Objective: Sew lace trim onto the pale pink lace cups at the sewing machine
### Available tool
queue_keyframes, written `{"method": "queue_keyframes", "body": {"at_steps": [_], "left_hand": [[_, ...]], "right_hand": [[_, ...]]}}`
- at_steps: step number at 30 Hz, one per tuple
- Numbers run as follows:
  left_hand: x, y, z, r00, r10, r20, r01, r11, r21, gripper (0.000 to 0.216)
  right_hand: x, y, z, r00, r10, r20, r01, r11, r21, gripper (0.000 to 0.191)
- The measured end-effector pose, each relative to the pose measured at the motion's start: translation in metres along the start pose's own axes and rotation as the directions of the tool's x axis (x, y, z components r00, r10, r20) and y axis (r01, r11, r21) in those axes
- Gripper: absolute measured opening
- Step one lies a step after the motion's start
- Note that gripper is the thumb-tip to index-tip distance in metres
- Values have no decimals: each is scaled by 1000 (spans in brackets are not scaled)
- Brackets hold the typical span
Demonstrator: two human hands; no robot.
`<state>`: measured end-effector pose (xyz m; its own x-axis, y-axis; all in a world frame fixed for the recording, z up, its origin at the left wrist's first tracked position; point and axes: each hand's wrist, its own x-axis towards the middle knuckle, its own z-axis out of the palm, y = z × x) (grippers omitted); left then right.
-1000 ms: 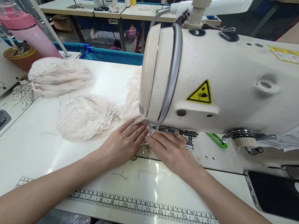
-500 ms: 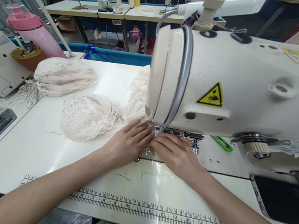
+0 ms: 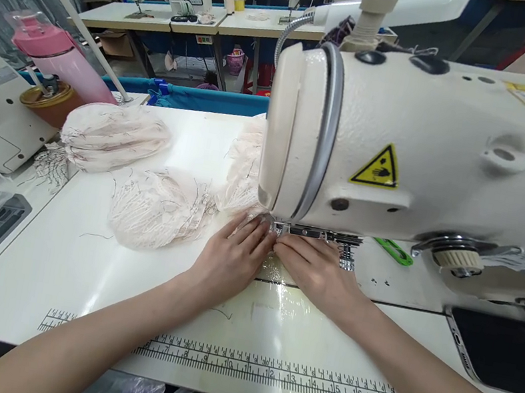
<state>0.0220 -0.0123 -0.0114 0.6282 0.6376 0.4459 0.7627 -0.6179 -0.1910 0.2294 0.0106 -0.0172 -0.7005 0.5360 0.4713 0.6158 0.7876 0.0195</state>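
Observation:
Both my hands are close together at the presser foot (image 3: 279, 228) of a white sewing machine (image 3: 434, 145). My left hand (image 3: 233, 252) lies palm down with its fingers bent together on the edge of a pale lace fabric (image 3: 242, 179), left of the foot. My right hand (image 3: 314, 265) is just right of it, fingers drawn together and tips at the same spot; the bit of fabric under them is mostly hidden. A second bunch of pale lace (image 3: 158, 212) with loose threads lies left of my left hand.
Another pale fabric bundle (image 3: 113, 136) lies farther left. A green thread snipper (image 3: 393, 252) rests under the machine arm, and a phone (image 3: 509, 355) at the right. A printed ruler (image 3: 252, 367) runs along the table's front. A pink bottle (image 3: 63, 56) stands at the back left.
The view has shifted slightly, so machine and table sit a little farther right. Both hands stay at the presser foot, with only small shifts of the fingers.

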Motion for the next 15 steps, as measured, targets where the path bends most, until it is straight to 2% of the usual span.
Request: {"method": "queue_keyframes", "body": {"at_steps": [5, 8, 11, 15], "left_hand": [[1, 2, -2, 999, -24, 25, 24, 1000, -11, 33], [2, 2, -3, 1000, -17, 23, 17, 1000, 7, 32], [2, 2, -3, 1000, -8, 21, 7, 1000, 12, 32], [1, 3, -1, 1000, -7, 24, 7, 1000, -2, 34]], "right_hand": [[2, 2, -1, 1000, 7, -10, -7, 1000, 1, 29], [4, 3, -2, 997, 33, -73, -35, 999, -23, 24], [5, 6, -2, 988, 88, -123, -85, 996, 25, 21], [4, 8, 0, 983, 164, -80, -157, 984, 86, 27]]}}
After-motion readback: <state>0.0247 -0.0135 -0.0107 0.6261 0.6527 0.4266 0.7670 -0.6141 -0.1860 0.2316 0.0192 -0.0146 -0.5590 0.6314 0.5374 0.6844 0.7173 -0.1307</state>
